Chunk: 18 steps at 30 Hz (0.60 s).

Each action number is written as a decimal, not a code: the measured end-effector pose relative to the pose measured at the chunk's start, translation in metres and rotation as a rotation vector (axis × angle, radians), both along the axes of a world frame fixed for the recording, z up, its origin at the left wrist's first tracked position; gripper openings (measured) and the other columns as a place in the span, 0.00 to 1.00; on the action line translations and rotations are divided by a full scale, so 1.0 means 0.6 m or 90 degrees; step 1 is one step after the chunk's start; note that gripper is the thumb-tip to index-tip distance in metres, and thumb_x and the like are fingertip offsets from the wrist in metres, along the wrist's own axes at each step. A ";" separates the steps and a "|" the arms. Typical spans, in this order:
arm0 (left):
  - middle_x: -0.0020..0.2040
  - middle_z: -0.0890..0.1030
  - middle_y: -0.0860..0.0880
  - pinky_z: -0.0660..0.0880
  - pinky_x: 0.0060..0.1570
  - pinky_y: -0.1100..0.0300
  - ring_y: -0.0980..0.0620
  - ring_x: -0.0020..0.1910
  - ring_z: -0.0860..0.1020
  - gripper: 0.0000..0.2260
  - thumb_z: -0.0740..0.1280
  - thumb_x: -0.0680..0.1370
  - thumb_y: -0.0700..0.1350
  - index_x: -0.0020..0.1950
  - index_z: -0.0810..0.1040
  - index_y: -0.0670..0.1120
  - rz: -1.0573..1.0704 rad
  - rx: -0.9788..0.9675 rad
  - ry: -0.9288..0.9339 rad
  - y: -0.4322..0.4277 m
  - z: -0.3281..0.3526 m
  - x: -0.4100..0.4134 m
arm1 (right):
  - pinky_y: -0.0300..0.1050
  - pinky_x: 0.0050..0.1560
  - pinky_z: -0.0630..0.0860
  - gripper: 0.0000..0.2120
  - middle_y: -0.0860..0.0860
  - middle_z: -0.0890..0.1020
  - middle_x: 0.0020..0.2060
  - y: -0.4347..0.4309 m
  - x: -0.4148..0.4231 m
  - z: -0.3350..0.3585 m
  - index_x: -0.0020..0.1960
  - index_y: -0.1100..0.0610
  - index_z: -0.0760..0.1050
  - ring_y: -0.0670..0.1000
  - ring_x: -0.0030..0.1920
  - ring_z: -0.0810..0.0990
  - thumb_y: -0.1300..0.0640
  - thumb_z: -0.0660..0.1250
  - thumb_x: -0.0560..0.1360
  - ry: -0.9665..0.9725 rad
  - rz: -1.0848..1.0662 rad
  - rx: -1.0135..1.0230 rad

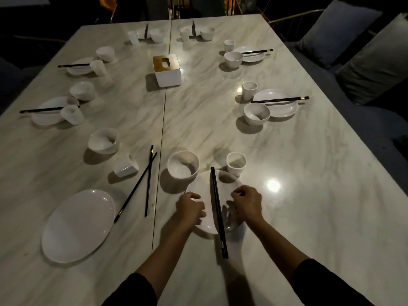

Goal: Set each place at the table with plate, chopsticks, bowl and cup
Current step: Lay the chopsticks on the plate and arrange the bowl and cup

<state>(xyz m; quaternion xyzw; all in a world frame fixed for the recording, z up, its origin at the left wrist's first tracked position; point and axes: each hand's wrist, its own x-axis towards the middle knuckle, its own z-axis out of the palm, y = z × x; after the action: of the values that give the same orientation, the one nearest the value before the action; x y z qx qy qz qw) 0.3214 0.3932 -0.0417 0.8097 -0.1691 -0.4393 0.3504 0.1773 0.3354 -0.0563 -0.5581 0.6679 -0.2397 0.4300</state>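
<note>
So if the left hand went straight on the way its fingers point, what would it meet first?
Probably the chopsticks lying across the plate: the left hand holds the plate's left edge, fingers aimed right toward them. The fingertips are blurred, so I'm not certain.

Our left hand [191,208] and right hand [247,203] grip the plate [203,186] at its left and right rims; chopsticks [217,204] lie across it, bowl [183,164] and cup [236,163] just beyond it.
</note>
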 end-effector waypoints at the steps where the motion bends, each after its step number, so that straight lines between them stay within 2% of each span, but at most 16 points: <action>1: 0.45 0.81 0.42 0.74 0.27 0.59 0.48 0.36 0.81 0.09 0.65 0.76 0.36 0.55 0.74 0.43 0.038 -0.025 -0.038 -0.004 0.002 0.014 | 0.34 0.32 0.76 0.03 0.55 0.82 0.43 -0.016 -0.004 0.006 0.45 0.55 0.74 0.44 0.34 0.80 0.60 0.68 0.75 0.016 -0.043 -0.038; 3: 0.48 0.81 0.42 0.77 0.32 0.58 0.45 0.42 0.82 0.09 0.63 0.78 0.38 0.58 0.74 0.40 0.129 -0.079 -0.111 -0.020 0.010 0.045 | 0.43 0.42 0.76 0.13 0.57 0.78 0.52 -0.054 -0.011 0.018 0.54 0.58 0.70 0.52 0.45 0.80 0.60 0.69 0.73 0.041 -0.073 -0.082; 5: 0.53 0.79 0.40 0.80 0.45 0.48 0.41 0.49 0.80 0.12 0.62 0.77 0.39 0.60 0.71 0.39 0.219 -0.105 -0.122 -0.042 0.017 0.077 | 0.48 0.54 0.75 0.29 0.58 0.71 0.62 -0.092 -0.014 0.031 0.66 0.58 0.65 0.57 0.59 0.75 0.57 0.74 0.70 0.035 -0.019 -0.066; 7: 0.58 0.78 0.39 0.78 0.54 0.43 0.39 0.54 0.78 0.16 0.62 0.77 0.41 0.64 0.69 0.40 0.213 -0.073 -0.084 -0.061 0.019 0.103 | 0.52 0.63 0.72 0.43 0.59 0.67 0.68 -0.123 -0.012 0.043 0.75 0.55 0.57 0.59 0.66 0.70 0.56 0.77 0.67 0.009 0.069 -0.028; 8: 0.61 0.77 0.39 0.77 0.55 0.42 0.38 0.56 0.78 0.19 0.63 0.77 0.43 0.67 0.68 0.42 0.183 -0.061 -0.038 -0.068 0.018 0.111 | 0.53 0.64 0.72 0.47 0.59 0.67 0.69 -0.134 -0.010 0.045 0.76 0.55 0.55 0.59 0.67 0.70 0.55 0.78 0.66 -0.003 0.109 -0.010; 9: 0.63 0.76 0.38 0.77 0.55 0.41 0.37 0.57 0.78 0.21 0.63 0.77 0.43 0.70 0.66 0.43 0.153 -0.067 0.020 -0.073 0.017 0.116 | 0.53 0.62 0.74 0.48 0.59 0.69 0.68 -0.142 -0.008 0.046 0.77 0.54 0.53 0.60 0.66 0.70 0.55 0.78 0.66 -0.017 0.140 0.009; 10: 0.64 0.75 0.37 0.78 0.53 0.40 0.36 0.56 0.78 0.22 0.63 0.78 0.42 0.72 0.65 0.45 0.132 -0.081 0.076 -0.077 0.017 0.117 | 0.49 0.54 0.77 0.46 0.59 0.70 0.68 -0.147 -0.006 0.045 0.77 0.53 0.53 0.60 0.64 0.72 0.55 0.77 0.67 -0.030 0.161 0.031; 11: 0.63 0.75 0.36 0.79 0.50 0.41 0.35 0.54 0.79 0.23 0.63 0.78 0.40 0.72 0.64 0.45 0.120 -0.095 0.114 -0.079 0.016 0.116 | 0.42 0.44 0.77 0.44 0.60 0.71 0.66 -0.150 -0.005 0.044 0.77 0.51 0.54 0.60 0.60 0.74 0.56 0.76 0.69 -0.042 0.170 0.052; 13: 0.61 0.76 0.35 0.80 0.42 0.45 0.36 0.48 0.81 0.24 0.62 0.78 0.38 0.73 0.62 0.46 0.109 -0.103 0.130 -0.081 0.014 0.111 | 0.29 0.26 0.70 0.40 0.61 0.73 0.63 -0.149 -0.004 0.044 0.74 0.49 0.56 0.58 0.51 0.74 0.57 0.74 0.70 -0.053 0.166 0.072; 14: 0.61 0.76 0.35 0.80 0.42 0.47 0.36 0.47 0.81 0.24 0.61 0.78 0.37 0.73 0.61 0.47 0.111 -0.104 0.131 -0.082 0.013 0.109 | 0.27 0.22 0.67 0.39 0.61 0.74 0.61 -0.148 -0.003 0.045 0.73 0.49 0.57 0.56 0.49 0.73 0.56 0.74 0.68 -0.057 0.159 0.072; 15: 0.61 0.76 0.36 0.80 0.43 0.47 0.36 0.47 0.81 0.25 0.60 0.78 0.37 0.74 0.60 0.48 0.114 -0.102 0.130 -0.082 0.011 0.107 | 0.27 0.21 0.66 0.40 0.61 0.74 0.59 -0.146 -0.003 0.048 0.72 0.50 0.58 0.55 0.48 0.73 0.54 0.73 0.65 -0.063 0.153 0.069; 18: 0.60 0.77 0.36 0.80 0.44 0.46 0.36 0.48 0.81 0.25 0.59 0.78 0.37 0.74 0.61 0.48 0.122 -0.100 0.128 -0.083 0.007 0.106 | 0.37 0.29 0.67 0.43 0.57 0.74 0.53 -0.136 0.000 0.055 0.70 0.50 0.60 0.55 0.47 0.73 0.48 0.69 0.57 -0.080 0.145 0.065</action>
<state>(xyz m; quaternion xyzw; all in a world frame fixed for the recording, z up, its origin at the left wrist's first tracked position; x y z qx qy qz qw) 0.3848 0.3435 -0.0375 0.7442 -0.0889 -0.4680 0.4683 0.1774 0.2538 -0.0232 -0.5917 0.5835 -0.1897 0.5230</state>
